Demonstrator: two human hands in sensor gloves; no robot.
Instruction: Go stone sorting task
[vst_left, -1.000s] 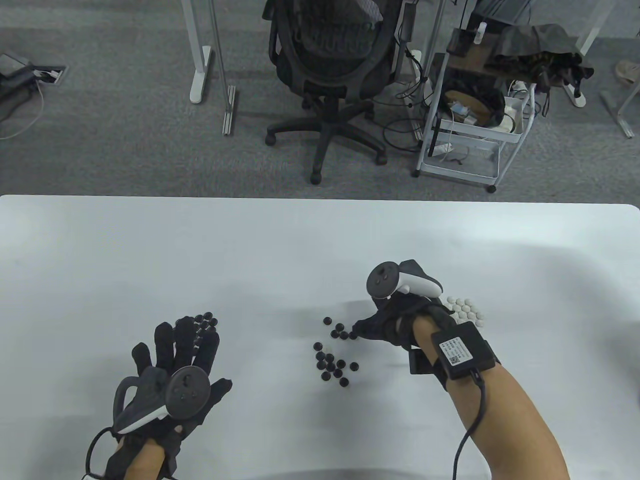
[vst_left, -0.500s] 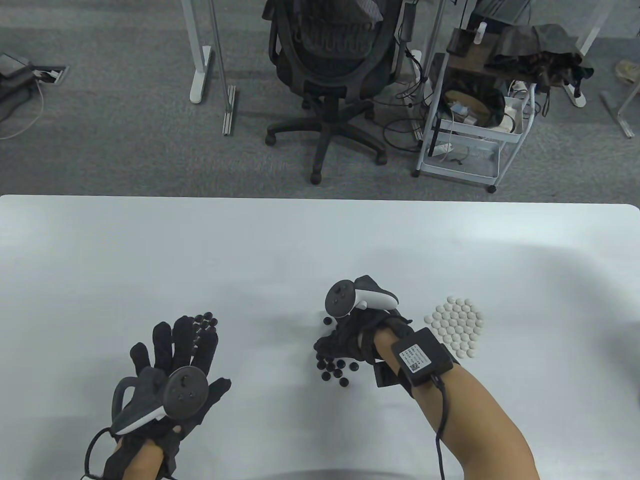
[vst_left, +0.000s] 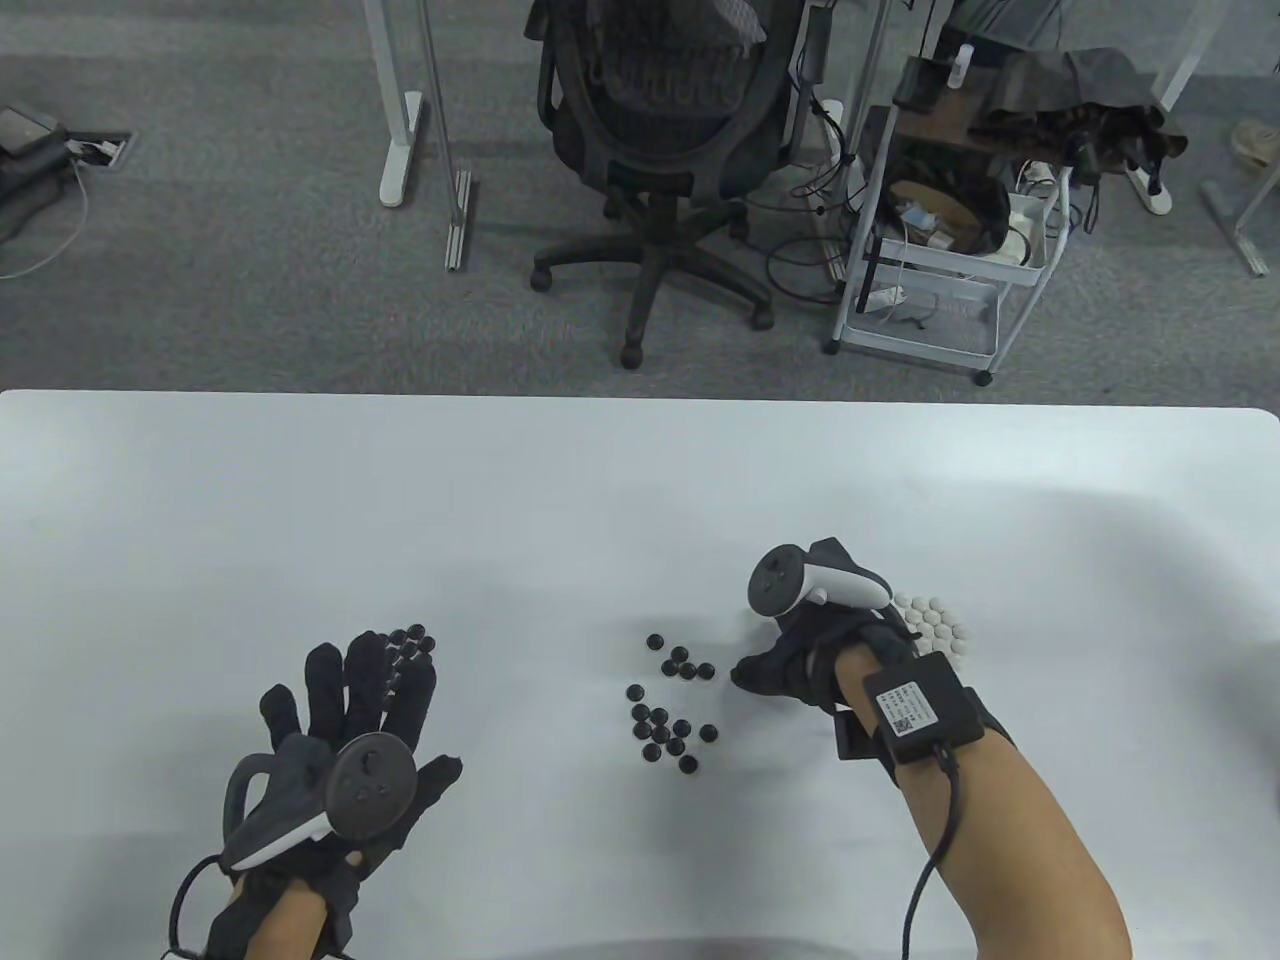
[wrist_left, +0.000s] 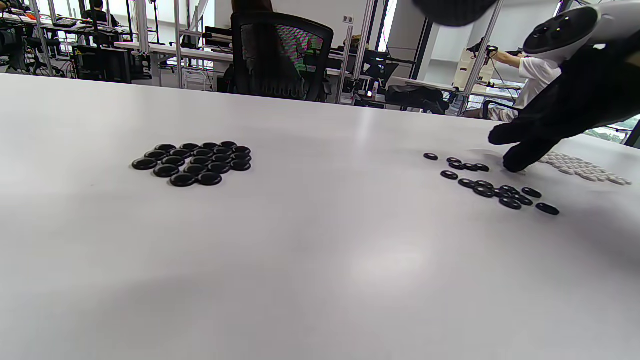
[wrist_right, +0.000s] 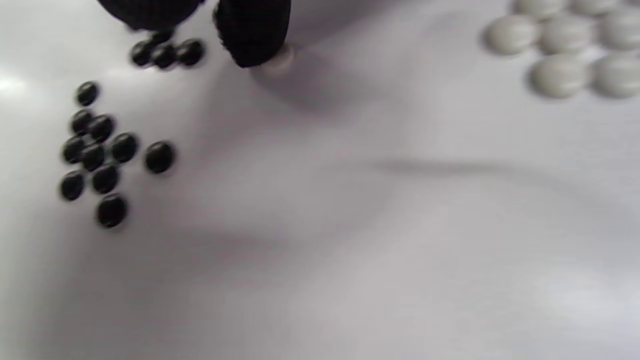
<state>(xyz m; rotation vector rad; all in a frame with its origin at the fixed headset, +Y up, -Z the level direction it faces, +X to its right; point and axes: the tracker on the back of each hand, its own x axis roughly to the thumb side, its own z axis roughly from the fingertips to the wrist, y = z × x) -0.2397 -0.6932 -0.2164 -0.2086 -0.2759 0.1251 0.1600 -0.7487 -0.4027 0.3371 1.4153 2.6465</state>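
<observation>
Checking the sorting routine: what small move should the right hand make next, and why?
Probably slide the pale stone under the right hand's fingertip toward the white pile; it lies alone between the loose black stones and that pile.

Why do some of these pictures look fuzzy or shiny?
The right wrist view is motion-blurred: the loose black stones and white stones smear. The left wrist view is sharp but shows a soft glare patch on the table. The table view is evenly lit, with faint shadows.
</observation>
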